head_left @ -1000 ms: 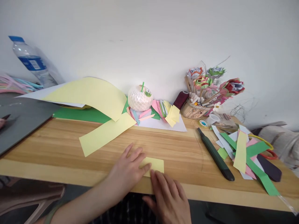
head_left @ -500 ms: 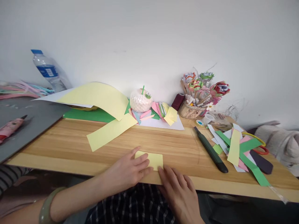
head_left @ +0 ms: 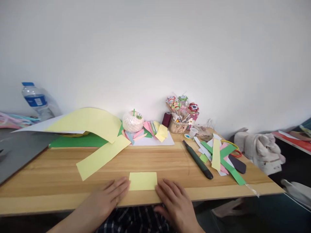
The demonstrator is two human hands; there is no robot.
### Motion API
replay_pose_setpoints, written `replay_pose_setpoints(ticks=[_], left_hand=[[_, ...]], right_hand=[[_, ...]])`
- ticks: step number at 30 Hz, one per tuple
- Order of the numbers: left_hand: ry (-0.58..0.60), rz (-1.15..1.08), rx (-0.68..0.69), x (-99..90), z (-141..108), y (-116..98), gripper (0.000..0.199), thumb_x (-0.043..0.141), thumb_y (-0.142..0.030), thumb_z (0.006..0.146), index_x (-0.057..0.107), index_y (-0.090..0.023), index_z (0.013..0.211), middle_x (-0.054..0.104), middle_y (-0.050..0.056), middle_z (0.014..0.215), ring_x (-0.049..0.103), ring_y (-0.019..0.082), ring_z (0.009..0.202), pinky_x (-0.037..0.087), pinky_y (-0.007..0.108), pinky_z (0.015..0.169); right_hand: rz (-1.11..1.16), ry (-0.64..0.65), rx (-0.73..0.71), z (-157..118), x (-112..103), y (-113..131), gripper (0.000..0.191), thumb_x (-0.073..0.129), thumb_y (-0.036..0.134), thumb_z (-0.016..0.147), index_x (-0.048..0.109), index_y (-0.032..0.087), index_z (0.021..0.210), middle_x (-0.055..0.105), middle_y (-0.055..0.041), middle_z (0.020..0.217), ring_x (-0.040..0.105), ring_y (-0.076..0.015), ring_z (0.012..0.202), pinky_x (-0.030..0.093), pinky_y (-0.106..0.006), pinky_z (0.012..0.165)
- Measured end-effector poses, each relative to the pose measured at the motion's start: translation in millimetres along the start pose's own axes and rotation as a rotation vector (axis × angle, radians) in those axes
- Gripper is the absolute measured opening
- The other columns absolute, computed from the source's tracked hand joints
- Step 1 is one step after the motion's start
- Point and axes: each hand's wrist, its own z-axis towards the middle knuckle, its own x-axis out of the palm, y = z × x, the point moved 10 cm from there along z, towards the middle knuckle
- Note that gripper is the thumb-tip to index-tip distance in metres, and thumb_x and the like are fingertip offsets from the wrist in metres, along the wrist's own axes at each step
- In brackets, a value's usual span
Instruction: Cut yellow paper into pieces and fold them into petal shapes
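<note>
A small yellow paper rectangle (head_left: 143,181) lies flat near the front edge of the wooden table (head_left: 97,187). My left hand (head_left: 107,199) rests at the paper's left edge, fingers stretched out and touching its side. At the right edge is my right hand (head_left: 175,200), fingers extended, their tips at the paper's corner. Neither hand grips anything. Behind and to the left lies a long yellow strip (head_left: 102,158), placed diagonally, beside a large curved yellow sheet (head_left: 89,123).
A green cutter (head_left: 198,159) lies right of the hands, beside a pile of coloured strips (head_left: 216,155). At the back stand a foam-wrapped round fruit (head_left: 132,122), a basket of paper flowers (head_left: 179,126) and a water bottle (head_left: 37,101).
My left hand has moved off the paper's top to its left side. The view has shifted upward and to the right, so the paper shows whole between my hands.
</note>
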Motion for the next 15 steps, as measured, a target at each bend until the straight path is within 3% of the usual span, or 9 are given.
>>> replay_pose_setpoints(ticks=[3,5,9,12,15], left_hand=[[-0.039,0.038,-0.002,-4.3,1.4,-5.8,0.061,0.033,0.004,0.069,0.046,-0.011,0.127,0.050,0.006,0.133,0.046,0.018,0.121,0.044,0.026,0.093],[-0.055,0.059,-0.003,-3.8,2.7,-9.6,0.060,0.036,0.000,0.067,0.048,-0.011,0.125,0.053,0.008,0.129,0.049,0.020,0.118,0.046,0.027,0.091],[-0.087,0.024,-0.060,-2.1,15.7,-12.8,0.050,0.042,-0.006,0.071,0.052,-0.011,0.120,0.061,0.011,0.116,0.051,0.025,0.113,0.046,0.032,0.091],[-0.095,-0.120,-0.152,-4.8,35.0,-10.7,0.039,0.043,-0.007,0.078,0.055,-0.012,0.115,0.063,0.011,0.093,0.056,0.024,0.097,0.048,0.036,0.085],[-0.025,-0.316,-0.233,-3.2,53.9,-3.2,0.028,0.040,-0.011,0.087,0.058,-0.016,0.108,0.058,0.009,0.088,0.056,0.020,0.081,0.050,0.031,0.072]], right_hand=[[-0.072,0.029,0.050,-9.8,-5.3,-36.4,0.036,0.043,0.048,0.089,0.064,0.022,0.103,0.066,-0.0052,0.107,0.059,-0.0182,0.100,0.044,-0.032,0.086],[-0.259,0.077,0.236,-19.7,-6.0,-87.5,0.030,0.037,0.034,0.093,0.065,0.024,0.095,0.066,-0.0050,0.106,0.059,-0.0169,0.099,0.045,-0.031,0.087],[-0.413,0.102,0.447,-31.0,-6.3,-167.8,0.034,0.038,0.025,0.091,0.057,0.008,0.111,0.063,-0.0188,0.104,0.059,-0.0291,0.094,0.047,-0.044,0.080],[-0.443,0.174,0.493,-30.8,7.1,-192.8,0.031,0.044,0.021,0.088,0.056,0.006,0.112,0.066,-0.0169,0.091,0.061,-0.0296,0.085,0.049,-0.042,0.072],[-0.444,0.230,0.489,-29.0,18.2,-196.8,0.030,0.044,0.017,0.087,0.056,0.006,0.112,0.066,-0.0139,0.084,0.062,-0.0275,0.081,0.049,-0.039,0.071]])
